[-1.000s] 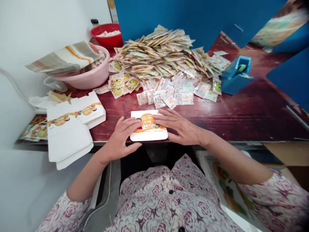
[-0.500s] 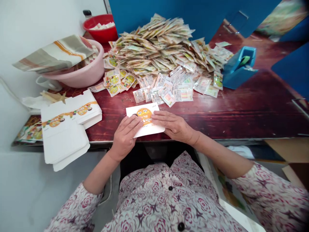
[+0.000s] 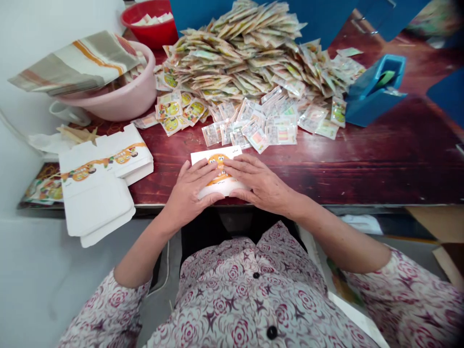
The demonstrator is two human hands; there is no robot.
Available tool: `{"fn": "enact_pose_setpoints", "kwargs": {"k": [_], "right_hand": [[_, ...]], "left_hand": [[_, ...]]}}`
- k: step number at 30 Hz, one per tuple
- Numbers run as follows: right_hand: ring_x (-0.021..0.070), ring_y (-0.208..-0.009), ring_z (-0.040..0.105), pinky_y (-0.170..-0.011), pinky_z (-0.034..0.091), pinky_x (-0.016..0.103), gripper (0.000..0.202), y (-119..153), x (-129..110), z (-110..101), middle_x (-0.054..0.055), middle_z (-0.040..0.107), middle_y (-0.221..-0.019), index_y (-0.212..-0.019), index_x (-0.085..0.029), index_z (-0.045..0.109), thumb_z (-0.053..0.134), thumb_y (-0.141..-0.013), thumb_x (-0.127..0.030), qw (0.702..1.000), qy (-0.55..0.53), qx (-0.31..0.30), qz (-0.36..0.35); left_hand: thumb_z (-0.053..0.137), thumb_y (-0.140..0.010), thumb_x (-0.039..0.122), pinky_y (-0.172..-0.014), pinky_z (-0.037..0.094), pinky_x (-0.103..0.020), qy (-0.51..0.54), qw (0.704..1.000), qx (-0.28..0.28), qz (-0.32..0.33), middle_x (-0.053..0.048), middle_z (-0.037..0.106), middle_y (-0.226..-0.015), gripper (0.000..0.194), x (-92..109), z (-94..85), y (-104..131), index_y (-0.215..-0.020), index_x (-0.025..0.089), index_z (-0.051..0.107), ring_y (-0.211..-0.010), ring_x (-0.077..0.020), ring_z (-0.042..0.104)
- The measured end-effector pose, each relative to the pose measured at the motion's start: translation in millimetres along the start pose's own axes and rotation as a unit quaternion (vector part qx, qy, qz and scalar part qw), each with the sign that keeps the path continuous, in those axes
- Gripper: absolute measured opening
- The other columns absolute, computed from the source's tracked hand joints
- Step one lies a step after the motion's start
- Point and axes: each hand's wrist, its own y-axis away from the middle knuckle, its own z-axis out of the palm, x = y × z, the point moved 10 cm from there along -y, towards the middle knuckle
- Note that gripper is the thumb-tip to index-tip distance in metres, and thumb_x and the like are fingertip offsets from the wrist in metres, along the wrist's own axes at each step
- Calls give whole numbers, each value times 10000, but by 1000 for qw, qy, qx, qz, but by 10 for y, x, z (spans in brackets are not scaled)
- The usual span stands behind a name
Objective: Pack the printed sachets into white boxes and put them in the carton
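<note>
A white card or flat box [image 3: 235, 152] with an orange smiling face lies at the front edge of the table, below the small packets. My left hand [image 3: 194, 188] rests on its left part, fingers stretched over the print and thumb along the near edge. From the right, my right hand [image 3: 259, 183] lies on it the same way, fingers extended. The fingertips of both hands nearly meet over the face. Whether the piece is a single sheet or folded cannot be made out.
Behind lies a big heap of small packets [image 3: 246, 63]. At the left are flat white boxes [image 3: 97, 208], a pink basin [image 3: 119, 101] with a striped cloth [image 3: 87, 63], a red bowl [image 3: 152, 31] and a white cup [image 3: 68, 112]. A blue holder [image 3: 375, 92] stands right.
Both hands have flattened and spread more over the card, with their thumbs now at its near edge. The card sits straighter. The camera view has shifted slightly.
</note>
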Motion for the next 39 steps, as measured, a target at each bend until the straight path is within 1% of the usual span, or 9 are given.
{"fn": "enact_pose_setpoints", "kwargs": {"k": [6, 9, 14, 16, 19, 23, 32, 36, 39], "right_hand": [[285, -1328, 497, -1139, 416, 554, 424, 63, 78, 77, 47, 605, -1426, -1402, -287, 581, 534, -997, -404, 995, 25, 93, 23], [276, -1311, 521, -1126, 432, 550, 382, 83, 78, 95, 41, 631, -1394, -1363, -300, 612, 542, -995, -378, 992, 31, 119, 29], [256, -1410, 446, -1165, 397, 536, 435, 175, 14, -28, 51, 524, -1503, -1440, -303, 526, 513, -1005, -301, 992, 43, 113, 24], [274, -1387, 471, -1137, 427, 527, 456, 251, 22, -139, 104, 521, -1491, -1445, -264, 518, 545, -992, -305, 987, 77, 135, 43], [263, -1110, 642, -967, 548, 465, 384, 329, 48, -232, 109, 687, -1206, -1350, -251, 602, 593, -975, -330, 978, 120, 156, 74], [198, -833, 658, -800, 582, 369, 222, 309, -47, -297, 54, 708, -893, -1167, -230, 699, 581, -981, -258, 976, 118, 179, 47], [173, -832, 666, -763, 575, 325, 105, 212, 26, -490, 27, 720, -888, -969, -249, 734, 632, -945, -243, 973, 41, 217, 66], [161, -809, 666, -753, 572, 311, 83, 273, 60, -430, 10, 712, -864, -946, -250, 723, 649, -929, -215, 969, 18, 237, 67], [148, -809, 662, -757, 567, 298, 101, 336, 45, -408, -2, 704, -868, -962, -256, 716, 646, -927, -192, 964, 6, 259, 67]], "left_hand": [[675, -924, 366, -1248, 250, -513, -52, 991, 108, 52, -13, 670, -1352, 383, 56, 51, 76, -1303, 328, 635, -1343, -236, 558], [653, -939, 326, -1230, 308, -496, -70, 987, 130, 57, -16, 671, -1349, 362, 92, 91, 120, -1301, 315, 639, -1346, -238, 557], [543, -991, 258, -1260, 235, -520, -108, 989, 94, 43, -65, 514, -1521, 447, 120, 46, 224, -1437, 268, 517, -1464, -256, 412], [524, -993, 228, -1248, 282, -510, -153, 984, 76, 53, -101, 474, -1548, 486, 157, -6, 262, -1476, 221, 466, -1478, -270, 386], [505, -990, 189, -1194, 408, -460, -233, 967, 50, 91, -156, 521, -1500, 464, 274, -48, 267, -1449, 122, 482, -1440, -282, 445], [494, -966, 135, -1132, 495, -447, -304, 946, 20, 112, -191, 610, -1396, 380, 399, -71, 186, -1325, 45, 578, -1331, -294, 569], [518, -893, 73, -915, 616, -416, -287, 947, 10, 141, -154, 728, -1170, 321, 531, -259, 26, -1194, 89, 630, -1036, -258, 716], [570, -931, 133, -859, 614, -373, -217, 967, 30, 128, -113, 726, -1033, 102, 459, -345, 58, -1003, 127, 641, -958, -217, 703], [611, -947, 173, -898, 601, -339, -137, 980, 77, 124, -89, 712, -1059, 57, 358, -404, 163, -987, 156, 647, -992, -182, 690]]}}
